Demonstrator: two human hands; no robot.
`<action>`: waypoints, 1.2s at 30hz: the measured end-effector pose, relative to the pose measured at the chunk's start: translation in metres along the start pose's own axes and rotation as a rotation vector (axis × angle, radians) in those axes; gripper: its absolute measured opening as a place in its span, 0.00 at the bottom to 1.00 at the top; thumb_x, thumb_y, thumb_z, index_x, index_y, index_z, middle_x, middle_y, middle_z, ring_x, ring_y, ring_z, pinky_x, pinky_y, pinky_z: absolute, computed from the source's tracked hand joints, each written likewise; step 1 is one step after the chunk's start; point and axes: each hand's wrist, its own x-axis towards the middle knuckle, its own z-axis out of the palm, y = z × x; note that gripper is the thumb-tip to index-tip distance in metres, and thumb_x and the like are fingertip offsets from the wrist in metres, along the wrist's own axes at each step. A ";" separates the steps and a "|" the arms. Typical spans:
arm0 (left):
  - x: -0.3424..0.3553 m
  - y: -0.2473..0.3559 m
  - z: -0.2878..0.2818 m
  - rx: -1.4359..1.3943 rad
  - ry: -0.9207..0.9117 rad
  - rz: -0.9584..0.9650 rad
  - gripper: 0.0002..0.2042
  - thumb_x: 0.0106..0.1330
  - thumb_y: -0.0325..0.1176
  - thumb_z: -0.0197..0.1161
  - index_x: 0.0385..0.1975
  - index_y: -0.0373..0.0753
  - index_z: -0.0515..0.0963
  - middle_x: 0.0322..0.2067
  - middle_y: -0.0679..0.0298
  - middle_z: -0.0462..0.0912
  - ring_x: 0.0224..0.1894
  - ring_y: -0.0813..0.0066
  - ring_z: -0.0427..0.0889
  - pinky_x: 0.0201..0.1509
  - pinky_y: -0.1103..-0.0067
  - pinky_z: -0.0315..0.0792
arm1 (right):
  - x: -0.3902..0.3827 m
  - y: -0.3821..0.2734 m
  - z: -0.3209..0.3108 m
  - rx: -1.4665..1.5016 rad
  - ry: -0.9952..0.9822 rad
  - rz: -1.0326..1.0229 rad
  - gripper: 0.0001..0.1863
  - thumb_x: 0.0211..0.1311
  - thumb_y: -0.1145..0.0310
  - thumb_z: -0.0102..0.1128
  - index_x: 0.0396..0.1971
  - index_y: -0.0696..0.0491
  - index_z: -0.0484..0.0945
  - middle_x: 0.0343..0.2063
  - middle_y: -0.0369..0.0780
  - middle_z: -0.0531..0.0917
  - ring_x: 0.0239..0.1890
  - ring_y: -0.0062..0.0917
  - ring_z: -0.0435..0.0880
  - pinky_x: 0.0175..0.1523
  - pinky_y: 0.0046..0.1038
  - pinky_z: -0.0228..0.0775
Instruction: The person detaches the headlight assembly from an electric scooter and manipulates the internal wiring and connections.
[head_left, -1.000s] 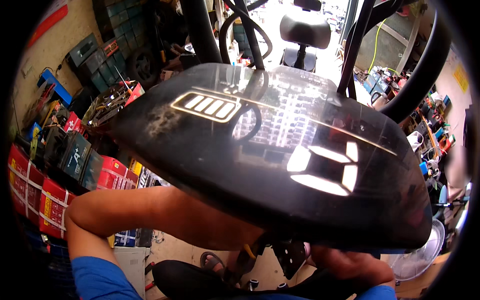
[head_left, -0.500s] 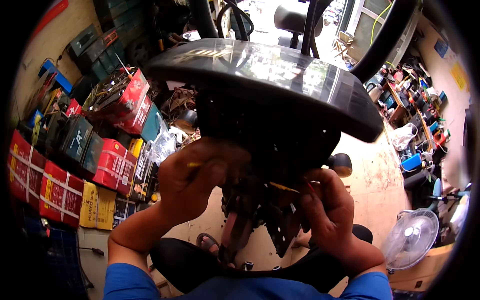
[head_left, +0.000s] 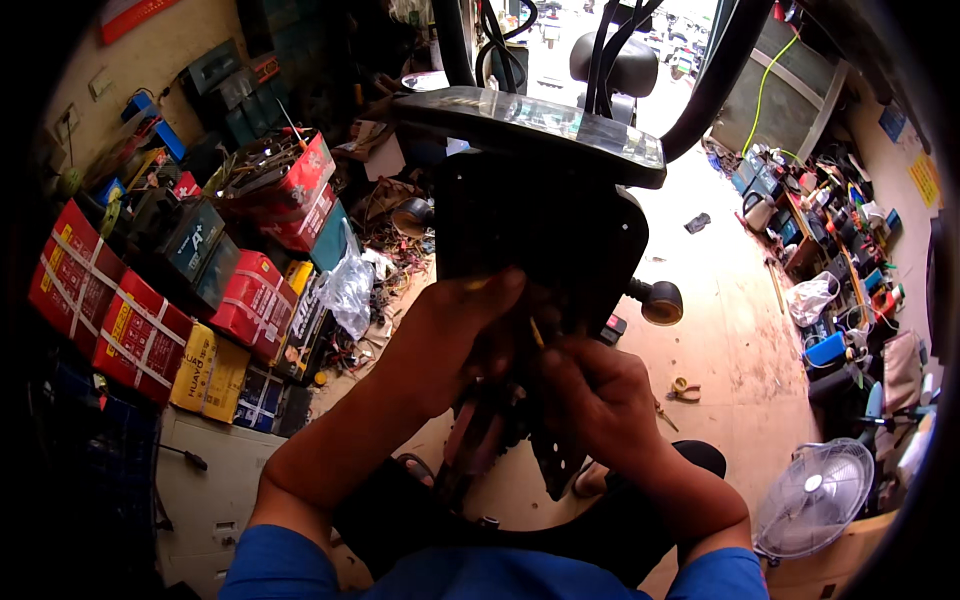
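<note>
A dark vehicle front with a glossy display panel (head_left: 560,125) stands before me, its shaded underside (head_left: 530,215) facing my hands. My left hand (head_left: 445,340) is closed below that panel, and a short yellow piece (head_left: 477,284) shows at its fingers; its kind is unclear. Close beside it, my right hand (head_left: 600,395) pinches a thin yellow wire (head_left: 537,332) between thumb and forefinger. Both hands nearly meet in front of the column. Deep shadow hides the fingertips and whatever wiring lies behind them.
Red battery boxes (head_left: 140,345) and a yellow carton (head_left: 208,375) are stacked at left. A round lamp (head_left: 660,303) sticks out right of the column. Pliers (head_left: 684,390) lie on the floor. A fan (head_left: 813,495) stands at lower right, below cluttered shelves (head_left: 820,240).
My hands have come closer together, the left moving right and the right moving left. The view has shifted, so the panel appears smaller and higher. The pliers have come into sight.
</note>
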 end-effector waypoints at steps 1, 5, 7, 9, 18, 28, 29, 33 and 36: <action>0.001 0.002 0.001 -0.127 -0.050 -0.028 0.22 0.79 0.53 0.56 0.44 0.37 0.81 0.34 0.63 0.87 0.18 0.85 0.75 0.19 0.89 0.62 | 0.000 0.001 0.001 0.007 -0.012 0.007 0.11 0.76 0.68 0.59 0.36 0.59 0.82 0.18 0.37 0.80 0.21 0.17 0.77 0.26 0.26 0.68; 0.014 -0.020 -0.003 -0.375 -0.200 -0.073 0.22 0.81 0.54 0.52 0.39 0.39 0.79 0.38 0.60 0.85 0.18 0.81 0.75 0.18 0.90 0.63 | 0.003 0.000 0.001 -0.052 0.009 -0.033 0.12 0.76 0.69 0.59 0.31 0.60 0.80 0.18 0.41 0.79 0.20 0.20 0.77 0.27 0.29 0.67; 0.015 -0.026 0.001 -0.425 -0.191 -0.083 0.22 0.81 0.54 0.51 0.37 0.40 0.77 0.39 0.57 0.83 0.18 0.80 0.74 0.18 0.89 0.63 | 0.004 -0.002 -0.002 -0.090 -0.009 -0.009 0.13 0.75 0.69 0.60 0.29 0.59 0.79 0.18 0.43 0.78 0.20 0.23 0.77 0.27 0.30 0.67; 0.016 -0.024 0.004 -0.491 -0.191 -0.101 0.22 0.82 0.54 0.49 0.35 0.40 0.76 0.39 0.56 0.82 0.17 0.79 0.73 0.18 0.88 0.64 | 0.007 -0.005 -0.002 -0.155 -0.005 -0.057 0.13 0.74 0.69 0.60 0.27 0.59 0.79 0.18 0.45 0.78 0.19 0.27 0.77 0.27 0.31 0.67; 0.033 -0.026 -0.029 0.111 -0.194 -0.112 0.24 0.83 0.52 0.45 0.26 0.42 0.69 0.33 0.55 0.77 0.24 0.67 0.74 0.24 0.78 0.70 | 0.026 -0.009 -0.017 -0.437 -0.207 -0.152 0.05 0.68 0.72 0.63 0.33 0.56 0.82 0.27 0.45 0.82 0.26 0.37 0.83 0.31 0.35 0.72; 0.051 -0.026 -0.056 -0.391 -0.578 -0.375 0.16 0.81 0.47 0.50 0.43 0.41 0.78 0.42 0.54 0.85 0.31 0.72 0.80 0.36 0.76 0.75 | 0.044 -0.006 -0.033 -0.543 -0.377 -0.202 0.01 0.62 0.72 0.68 0.33 0.52 0.86 0.26 0.42 0.85 0.25 0.37 0.86 0.31 0.35 0.78; 0.050 -0.020 -0.053 -0.399 -0.580 -0.396 0.17 0.82 0.46 0.49 0.39 0.41 0.78 0.42 0.54 0.85 0.31 0.72 0.80 0.36 0.77 0.75 | 0.046 -0.006 -0.033 -0.525 -0.358 -0.203 0.01 0.62 0.72 0.68 0.32 0.53 0.86 0.26 0.42 0.85 0.26 0.37 0.86 0.31 0.35 0.78; 0.048 -0.007 -0.049 -0.243 -0.569 -0.363 0.20 0.84 0.47 0.46 0.30 0.42 0.71 0.42 0.54 0.85 0.29 0.74 0.79 0.34 0.79 0.73 | 0.050 -0.006 -0.023 -0.484 -0.245 -0.229 0.02 0.62 0.72 0.68 0.32 0.53 0.86 0.26 0.42 0.85 0.26 0.37 0.87 0.31 0.35 0.78; 0.047 -0.015 -0.051 -0.170 -0.551 -0.287 0.21 0.83 0.50 0.46 0.29 0.42 0.68 0.42 0.53 0.85 0.28 0.73 0.79 0.33 0.79 0.71 | 0.049 -0.009 -0.022 -0.492 -0.246 -0.233 0.02 0.61 0.72 0.68 0.30 0.54 0.85 0.24 0.43 0.85 0.25 0.38 0.87 0.30 0.35 0.77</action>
